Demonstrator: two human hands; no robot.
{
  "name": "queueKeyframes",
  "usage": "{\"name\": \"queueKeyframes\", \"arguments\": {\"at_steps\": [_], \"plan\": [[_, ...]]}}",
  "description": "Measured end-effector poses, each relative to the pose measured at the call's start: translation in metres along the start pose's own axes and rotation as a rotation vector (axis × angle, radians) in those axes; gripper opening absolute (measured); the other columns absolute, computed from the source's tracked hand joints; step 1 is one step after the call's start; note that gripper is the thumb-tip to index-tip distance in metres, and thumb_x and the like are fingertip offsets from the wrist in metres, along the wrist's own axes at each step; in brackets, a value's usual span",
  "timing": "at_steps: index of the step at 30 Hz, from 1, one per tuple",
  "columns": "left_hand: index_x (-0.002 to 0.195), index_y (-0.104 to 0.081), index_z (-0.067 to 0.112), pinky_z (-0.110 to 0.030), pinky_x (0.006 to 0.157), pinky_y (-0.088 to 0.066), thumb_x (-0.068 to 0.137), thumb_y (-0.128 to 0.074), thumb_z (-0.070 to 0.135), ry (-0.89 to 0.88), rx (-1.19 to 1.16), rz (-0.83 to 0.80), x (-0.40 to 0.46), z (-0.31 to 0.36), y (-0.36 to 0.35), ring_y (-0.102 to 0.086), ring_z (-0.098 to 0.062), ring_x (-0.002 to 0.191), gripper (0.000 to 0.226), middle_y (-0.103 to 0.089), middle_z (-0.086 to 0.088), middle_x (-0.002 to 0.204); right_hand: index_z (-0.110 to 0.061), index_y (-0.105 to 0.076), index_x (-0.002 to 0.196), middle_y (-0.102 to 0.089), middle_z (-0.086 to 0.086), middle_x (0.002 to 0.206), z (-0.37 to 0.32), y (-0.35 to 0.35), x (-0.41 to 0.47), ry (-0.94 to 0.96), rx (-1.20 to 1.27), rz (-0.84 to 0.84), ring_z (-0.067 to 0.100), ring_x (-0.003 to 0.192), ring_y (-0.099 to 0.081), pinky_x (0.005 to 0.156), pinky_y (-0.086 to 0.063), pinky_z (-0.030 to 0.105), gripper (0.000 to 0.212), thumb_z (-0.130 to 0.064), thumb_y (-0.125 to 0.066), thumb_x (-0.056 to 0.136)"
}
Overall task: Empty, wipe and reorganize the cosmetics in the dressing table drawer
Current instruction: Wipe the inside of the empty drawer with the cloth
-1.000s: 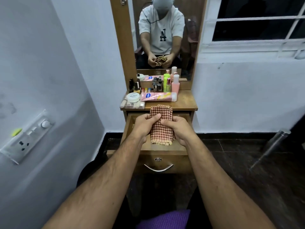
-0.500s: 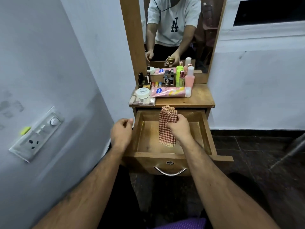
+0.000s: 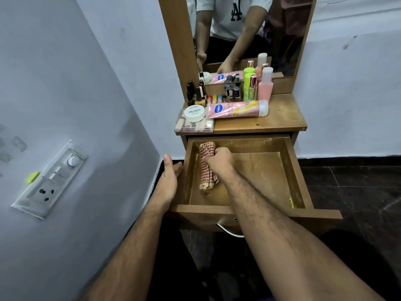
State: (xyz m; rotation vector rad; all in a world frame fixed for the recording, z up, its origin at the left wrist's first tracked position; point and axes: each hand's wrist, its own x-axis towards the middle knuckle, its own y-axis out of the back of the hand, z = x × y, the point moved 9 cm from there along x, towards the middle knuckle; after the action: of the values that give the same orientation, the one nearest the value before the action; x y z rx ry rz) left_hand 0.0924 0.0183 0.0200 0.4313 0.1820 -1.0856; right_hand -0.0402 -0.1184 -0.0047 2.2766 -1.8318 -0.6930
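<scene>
Wiping is the step in hand. Nearest, my left hand [image 3: 170,181] lies against the outer left wall of the open drawer [image 3: 295,177], fingers relaxed and straight, grasping nothing; I judge it should brace the drawer so it does not slide during strokes. Inside, my right hand [image 3: 219,161] is clenched around the bunched checked cloth [image 3: 207,170], which hangs to the drawer floor at the left rear. For good coverage, I would flatten the cloth under the palm, work from the rear wall toward the front, and press into each corner, where pale residue shows along the right side. Beyond, the cosmetics stand on the table [image 3: 280,118]: the pink tube [image 3: 235,109], nail polish jar [image 3: 194,112] and bottles, awaiting return.
</scene>
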Motion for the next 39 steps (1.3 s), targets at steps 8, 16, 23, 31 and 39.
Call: {"name": "queueKeyframes", "arguments": {"at_steps": [8,16,23,31,39], "plan": [[0.152,-0.034,0.015,-0.038,0.12,-0.022,0.091,-0.004,0.071,-0.013,-0.06,-0.024,0.006,-0.006,0.002,-0.036,-0.018,0.143,0.088,-0.043,-0.005,0.152,-0.015,-0.051,0.058,-0.057,0.007,0.069,-0.01,-0.043,-0.01,0.034,0.032,-0.182,0.021,0.07,-0.055,0.059,-0.042,0.029,0.033,-0.001,-0.066,0.083],[0.15,-0.037,0.019,-0.046,0.121,-0.022,0.062,-0.014,0.094,-0.027,-0.069,-0.033,0.005,-0.006,0.005,-0.038,-0.015,0.141,0.118,-0.05,0.0,0.147,-0.004,-0.066,0.106,-0.061,0.01,0.077,0.01,-0.045,-0.043,-0.07,-0.137,-0.61,0.014,0.077,-0.054,0.057,-0.047,0.027,0.028,0.004,-0.074,0.08],[0.152,-0.035,0.016,-0.044,0.121,-0.021,0.091,-0.003,0.074,0.003,-0.079,-0.055,0.004,-0.009,0.005,-0.037,-0.018,0.142,0.09,-0.048,-0.002,0.149,0.001,-0.07,0.089,-0.075,0.014,0.094,0.004,-0.042,-0.024,-0.008,0.007,-0.36,0.026,0.085,-0.07,0.071,-0.057,0.038,0.012,0.0,-0.077,0.079],[0.146,-0.043,0.008,-0.038,0.114,-0.025,0.09,-0.003,0.073,-0.038,-0.02,-0.003,0.005,-0.006,0.006,-0.041,-0.018,0.139,0.094,-0.045,-0.006,0.151,-0.03,-0.072,0.061,-0.069,-0.015,0.074,0.004,-0.051,-0.057,0.129,-0.231,-0.791,0.023,0.083,-0.059,0.076,-0.05,0.036,0.03,-0.006,-0.08,0.076],[0.136,-0.053,0.002,-0.028,0.092,-0.039,0.094,0.0,0.068,-0.019,-0.091,-0.032,0.004,-0.008,0.007,-0.055,-0.013,0.108,0.094,-0.061,-0.013,0.13,-0.007,-0.062,0.082,-0.06,-0.001,0.076,-0.014,-0.039,-0.052,0.22,-0.378,-0.37,0.012,0.066,-0.057,0.066,-0.055,0.03,0.015,-0.014,-0.076,0.085]]}}
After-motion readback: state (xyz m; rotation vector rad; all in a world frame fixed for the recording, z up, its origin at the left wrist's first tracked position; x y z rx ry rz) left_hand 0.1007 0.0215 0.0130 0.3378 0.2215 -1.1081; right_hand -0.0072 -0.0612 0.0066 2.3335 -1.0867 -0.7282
